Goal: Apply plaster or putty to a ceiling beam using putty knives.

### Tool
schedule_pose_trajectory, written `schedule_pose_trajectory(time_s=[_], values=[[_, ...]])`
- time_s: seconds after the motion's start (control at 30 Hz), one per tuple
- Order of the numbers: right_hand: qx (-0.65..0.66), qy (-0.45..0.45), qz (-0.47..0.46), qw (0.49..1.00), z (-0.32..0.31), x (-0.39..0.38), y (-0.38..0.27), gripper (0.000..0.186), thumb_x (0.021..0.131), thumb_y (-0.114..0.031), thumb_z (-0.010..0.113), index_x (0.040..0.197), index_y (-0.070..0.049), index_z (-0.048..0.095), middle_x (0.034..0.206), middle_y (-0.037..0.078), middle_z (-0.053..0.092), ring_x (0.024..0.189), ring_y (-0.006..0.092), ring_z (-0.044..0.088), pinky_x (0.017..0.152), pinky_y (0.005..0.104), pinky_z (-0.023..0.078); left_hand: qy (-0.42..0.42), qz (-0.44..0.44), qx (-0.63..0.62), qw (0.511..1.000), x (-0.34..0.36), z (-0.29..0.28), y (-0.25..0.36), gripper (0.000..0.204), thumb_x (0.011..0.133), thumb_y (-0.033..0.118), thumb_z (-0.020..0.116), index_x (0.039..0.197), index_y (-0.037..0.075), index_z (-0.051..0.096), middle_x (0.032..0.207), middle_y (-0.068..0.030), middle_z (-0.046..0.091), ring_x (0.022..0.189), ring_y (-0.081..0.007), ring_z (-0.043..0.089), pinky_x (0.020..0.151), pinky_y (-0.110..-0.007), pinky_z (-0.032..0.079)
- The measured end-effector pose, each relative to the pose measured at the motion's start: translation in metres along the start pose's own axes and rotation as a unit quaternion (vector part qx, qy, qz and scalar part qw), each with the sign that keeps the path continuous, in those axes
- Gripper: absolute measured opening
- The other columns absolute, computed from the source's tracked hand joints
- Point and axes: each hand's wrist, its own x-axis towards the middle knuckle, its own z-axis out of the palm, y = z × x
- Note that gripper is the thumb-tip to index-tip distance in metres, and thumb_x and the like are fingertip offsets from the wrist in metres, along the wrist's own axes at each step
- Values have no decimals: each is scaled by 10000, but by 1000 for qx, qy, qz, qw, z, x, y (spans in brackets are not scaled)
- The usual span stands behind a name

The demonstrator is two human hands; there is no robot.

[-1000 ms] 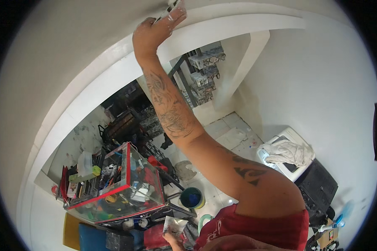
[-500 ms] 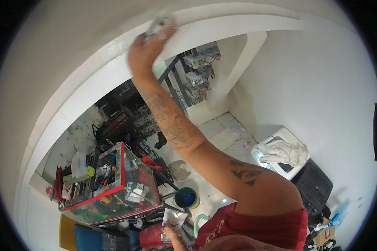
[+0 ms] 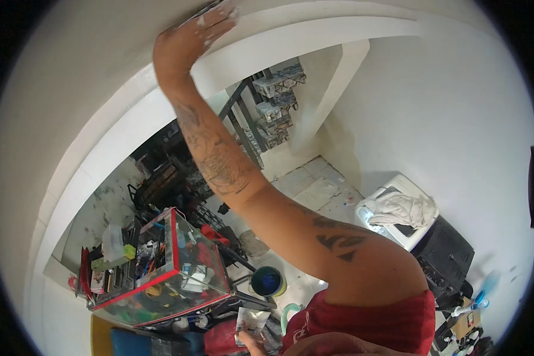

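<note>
Looking down from high up, you stand well above the floor, and everything below is set out around that reach.

Ceiling beam: you work the white beam overhead, so your right arm goes up at full stretch to meet it.

Wall: plain white wall to your right, bare and close to your shoulder.

Floor: pale tiles far beneath you, spotted with white, since they lie under the spot you are working.

Glass case: a red-framed glass box on your lower left, crammed with tools and small items, near enough to reach down to.

White appliance: it sits against the wall with a crumpled cloth dumped on its top, out of the way.

Black box: it stands just beside the appliance, lower right.

Bucket: a round dark-blue pail just beside the glass case, directly below you.

Right hand: fingers spread and pressed flat to the beam, flecked with white; a thin flat tool seems to lie under the fingertips against the surface, though you cannot tell whether the hand grips it or merely pins it.

Left hand: low at the bottom edge, fingers closed on a small pale sheet, kept down by your waist as a spare while the other arm works.
</note>
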Motion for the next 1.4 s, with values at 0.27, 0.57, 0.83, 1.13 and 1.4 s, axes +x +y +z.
schedule_pose_trajectory(time_s=[0.27,0.57,0.83,1.13,1.4], values=[[363,-129,105,917,-50,-56,17,706,635,98,437,1268,-3,139,1285,175,154,1169,323,230,975,447,165,-2,-7,-1,1000,23,-9,-16,277,747,104,457,982,-36,504,919,-129,539,809,-263,526,682,-371,443],[511,-72,260,816,-33,31,102,706,623,165,345,1270,-48,159,1147,117,312,886,148,393,739,240,376,21,-20,9,1000,20,-15,-5,304,754,127,443,1013,-26,491,953,-132,522,846,-264,511,716,-369,427],[398,-35,123,908,-36,30,50,454,804,19,414,1211,65,217,1186,242,324,1127,280,321,936,319,266,23,-23,15,999,17,-23,0,327,763,147,426,1042,-15,476,989,-132,504,883,-259,494,751,-365,410],[365,-15,51,929,-36,-10,12,652,615,159,333,1234,19,183,1152,156,302,993,201,358,873,290,294,19,-17,14,1000,15,-36,-4,352,772,171,407,1075,-2,459,1030,-133,484,924,-255,475,789,-361,390],[434,-226,-3,872,-76,-63,-11,594,604,122,352,1188,51,275,1076,211,340,1046,307,362,877,333,331,-5,-1,20,1000,-5,-11,1,374,781,191,390,1104,9,444,1067,-133,465,960,-251,458,823,-357,372]])
